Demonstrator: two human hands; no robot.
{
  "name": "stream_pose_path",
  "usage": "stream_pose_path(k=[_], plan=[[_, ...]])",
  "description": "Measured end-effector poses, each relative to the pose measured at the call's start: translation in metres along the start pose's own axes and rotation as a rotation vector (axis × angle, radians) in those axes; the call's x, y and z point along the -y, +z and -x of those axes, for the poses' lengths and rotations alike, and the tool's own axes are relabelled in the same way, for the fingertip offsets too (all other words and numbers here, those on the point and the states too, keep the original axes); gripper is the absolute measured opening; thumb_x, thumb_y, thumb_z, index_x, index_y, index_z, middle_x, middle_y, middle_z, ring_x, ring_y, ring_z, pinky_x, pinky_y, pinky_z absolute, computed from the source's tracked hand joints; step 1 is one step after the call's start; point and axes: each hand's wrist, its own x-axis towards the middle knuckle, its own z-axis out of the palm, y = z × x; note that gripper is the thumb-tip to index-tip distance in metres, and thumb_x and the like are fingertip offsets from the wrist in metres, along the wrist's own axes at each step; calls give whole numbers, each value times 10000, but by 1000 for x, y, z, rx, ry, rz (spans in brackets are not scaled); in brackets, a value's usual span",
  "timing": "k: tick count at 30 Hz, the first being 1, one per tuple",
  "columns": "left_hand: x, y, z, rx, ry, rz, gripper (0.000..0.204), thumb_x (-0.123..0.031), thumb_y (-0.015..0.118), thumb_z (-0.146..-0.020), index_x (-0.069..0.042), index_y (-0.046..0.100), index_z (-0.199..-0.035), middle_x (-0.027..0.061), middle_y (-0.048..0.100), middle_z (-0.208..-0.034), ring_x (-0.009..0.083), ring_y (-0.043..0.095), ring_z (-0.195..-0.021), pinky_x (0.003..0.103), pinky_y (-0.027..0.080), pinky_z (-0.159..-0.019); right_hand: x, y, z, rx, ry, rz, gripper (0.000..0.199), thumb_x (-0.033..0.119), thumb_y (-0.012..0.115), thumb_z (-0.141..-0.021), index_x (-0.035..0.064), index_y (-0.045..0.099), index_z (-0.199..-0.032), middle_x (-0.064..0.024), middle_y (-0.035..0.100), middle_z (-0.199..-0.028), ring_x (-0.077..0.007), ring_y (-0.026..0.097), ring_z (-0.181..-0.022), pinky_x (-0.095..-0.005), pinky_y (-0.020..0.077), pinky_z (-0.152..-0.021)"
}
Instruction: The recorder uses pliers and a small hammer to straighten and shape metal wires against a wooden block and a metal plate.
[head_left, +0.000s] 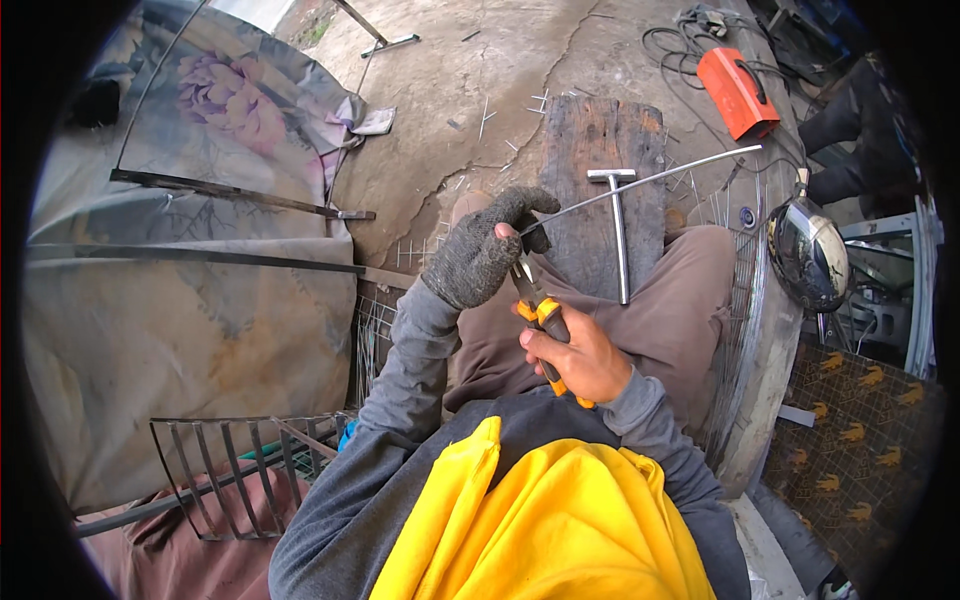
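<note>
In a dark grey knitted glove, my left hand (472,252) pinches a thin metal rod (650,180) near its lower end; the rod slants up to the right. My right hand (585,358), bare, is wrapped round the yellow and black handles of a pair of pliers (545,315). The jaws of the pliers point up at the gloved fingers, close to the rod's lower end; whether they bite on it I cannot tell. Beyond my hands a T-shaped metal hammer (618,235) lies on a worn wooden plank (585,150), its handle toward me.
An orange box-shaped machine (735,95) with a black handle and cables stands at the far right. Below it rests a shiny dark welding mask (808,255). Short cut rod pieces (487,118) litter the concrete. A draped cloth (200,330) fills the left, with a metal grille (225,480) near me.
</note>
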Motion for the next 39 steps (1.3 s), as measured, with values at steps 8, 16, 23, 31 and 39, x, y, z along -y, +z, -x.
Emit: stream_pose_path(k=[8, 16, 23, 31, 39], plan=[[-12, -16, 2, -88, -39, 167, 1026, -817, 408, -808, -39, 311, -1470, 197, 461, -1407, 287, 451, -1290, 428, 318, -1079, -9, -1, 8, -41, 27, -137, 249, 210, 590, -941, 20, 568, -1101, -17, 575, -848, -85, 536, -717, -243, 476, -662], [6, -1, 3, -346, 28, 947, 863, -739, 297, -906, -52, 403, -1418, 195, 514, -1359, 304, 521, -1212, 443, 381, -1034, -22, 1, 6, -6, -24, -325, 206, 191, 581, -935, 43, 535, -1071, -28, 562, -837, -113, 552, -734, -264, 472, -688], [-16, -25, 9, -709, 165, 46, 421, -353, 593, -933, -4, 595, -1169, 126, 631, -1164, 222, 587, -1083, 360, 447, -955, -28, -3, 7, -40, -15, -380, 178, 167, 584, -921, 26, 552, -1026, -16, 559, -794, -98, 542, -702, -250, 459, -655], [-8, 6, -14, 475, -222, -426, 602, -496, 791, -742, -33, 590, -1071, 120, 632, -943, 221, 621, -901, 336, 479, -804, -37, -8, 9, 6, -39, -308, 196, 178, 595, -926, 19, 556, -1034, -12, 555, -781, -91, 536, -690, -258, 460, -627], [10, 17, -10, 440, -159, -457, 544, -467, 785, -763, -43, 552, -1014, 90, 560, -850, 187, 556, -800, 338, 462, -731, -54, -6, 7, -61, -69, -246, 200, 211, 586, -946, 27, 553, -1014, 0, 529, -736, -75, 495, -626, -247, 435, -569]])
